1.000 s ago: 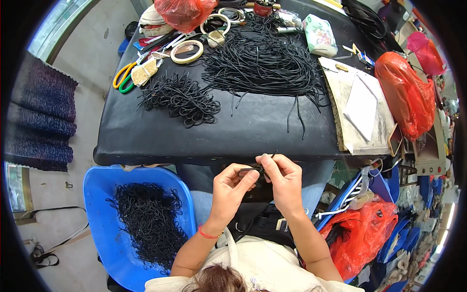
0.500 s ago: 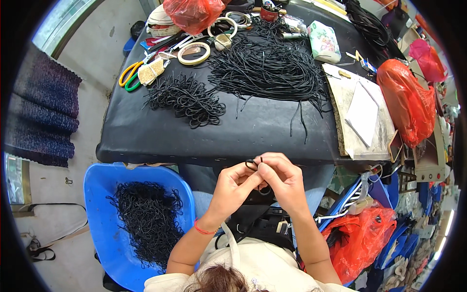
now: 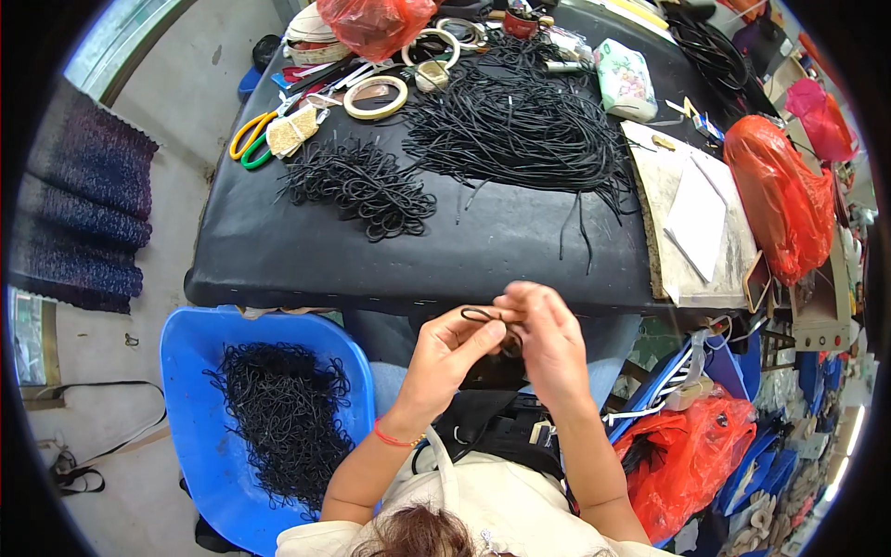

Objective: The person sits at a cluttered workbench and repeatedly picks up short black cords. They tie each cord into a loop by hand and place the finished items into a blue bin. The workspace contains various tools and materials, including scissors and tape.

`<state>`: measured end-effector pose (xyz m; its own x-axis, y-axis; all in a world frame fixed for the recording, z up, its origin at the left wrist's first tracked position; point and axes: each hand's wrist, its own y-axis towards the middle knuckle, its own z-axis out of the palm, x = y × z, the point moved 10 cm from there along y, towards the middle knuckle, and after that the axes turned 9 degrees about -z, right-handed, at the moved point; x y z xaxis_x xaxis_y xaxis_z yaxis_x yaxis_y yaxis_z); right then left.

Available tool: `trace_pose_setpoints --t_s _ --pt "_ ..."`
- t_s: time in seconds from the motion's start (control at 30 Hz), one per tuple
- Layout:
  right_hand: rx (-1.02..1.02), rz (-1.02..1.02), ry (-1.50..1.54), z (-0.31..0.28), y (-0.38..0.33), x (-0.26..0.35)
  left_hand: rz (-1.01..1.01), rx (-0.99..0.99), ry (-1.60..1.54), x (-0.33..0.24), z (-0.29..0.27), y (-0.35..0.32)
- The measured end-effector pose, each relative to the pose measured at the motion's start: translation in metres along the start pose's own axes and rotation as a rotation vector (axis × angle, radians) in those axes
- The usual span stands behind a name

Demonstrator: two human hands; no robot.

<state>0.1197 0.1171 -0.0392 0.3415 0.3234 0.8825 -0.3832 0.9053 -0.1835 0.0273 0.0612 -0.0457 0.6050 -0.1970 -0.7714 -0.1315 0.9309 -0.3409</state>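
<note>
A small loop of black cord is pinched between the thumb and fingers of my left hand, just off the near edge of the table. Right beside it is my right hand, its fingers smeared by motion, so their grip on the cord does not show. Beyond my hands, a tangled pile of looped black cords lies on the black-covered table. A large bundle of straight black cords spreads behind it. To my left, a blue tub holds a heap of black cord loops.
Scissors with orange and green handles and a tape roll lie at the table's far left. At the right are a pale board with white paper and a red plastic bag. Another red bag sits below.
My right hand has lifted and shifted slightly right, its fingers coming away from my left thumb. More of the cord loop now shows in my left hand.
</note>
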Motion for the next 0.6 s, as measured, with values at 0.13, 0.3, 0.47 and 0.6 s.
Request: trace_pose_setpoints --t_s 0.13,0.3,0.47,0.6 --pt "0.065 -0.053 -0.315 -0.007 -0.007 0.007 0.102 -0.123 -0.157 -0.004 -0.01 0.003" --pt "0.083 -0.156 -0.447 -0.007 0.002 0.022 0.133 -0.188 0.146 -0.012 -0.008 -0.005" --pt "0.097 -0.15 -0.465 -0.001 0.001 0.023 0.154 -0.256 0.34 -0.021 -0.008 -0.01" --pt "0.273 -0.328 -0.724 0.014 -0.003 0.036 0.197 -0.321 0.57 -0.03 -0.003 -0.014"
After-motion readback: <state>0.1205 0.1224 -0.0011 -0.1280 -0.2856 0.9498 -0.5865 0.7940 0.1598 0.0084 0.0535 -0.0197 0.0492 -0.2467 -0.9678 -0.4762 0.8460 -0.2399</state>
